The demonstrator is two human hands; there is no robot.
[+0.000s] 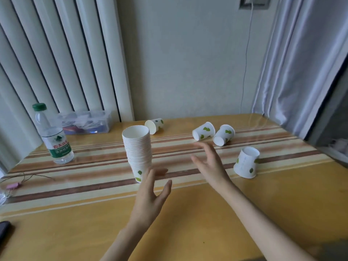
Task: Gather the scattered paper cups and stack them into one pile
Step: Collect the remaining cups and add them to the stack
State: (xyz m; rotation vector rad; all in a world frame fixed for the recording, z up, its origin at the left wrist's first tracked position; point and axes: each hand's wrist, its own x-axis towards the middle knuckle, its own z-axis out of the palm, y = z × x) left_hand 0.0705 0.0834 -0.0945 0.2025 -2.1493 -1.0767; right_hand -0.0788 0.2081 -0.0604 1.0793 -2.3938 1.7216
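A tall stack of white paper cups with green leaf prints [138, 152] stands upright in the middle of the table. My left hand [151, 193] is just in front of its base, fingers spread, holding nothing. My right hand [209, 161] reaches out open toward two cups lying on their sides, one [204, 130] just beyond the fingertips and another [224, 135] to its right. A third cup [154, 125] lies on its side behind the stack. A fourth cup [246, 162] rests tilted, mouth down, at the right.
A water bottle with a green cap [54, 136] stands at the left, a clear plastic box [86, 122] behind it. The wooden table [188, 223] has a striped runner. A pink clip with wire [13, 185] and a dark object [3, 230] lie at the left edge.
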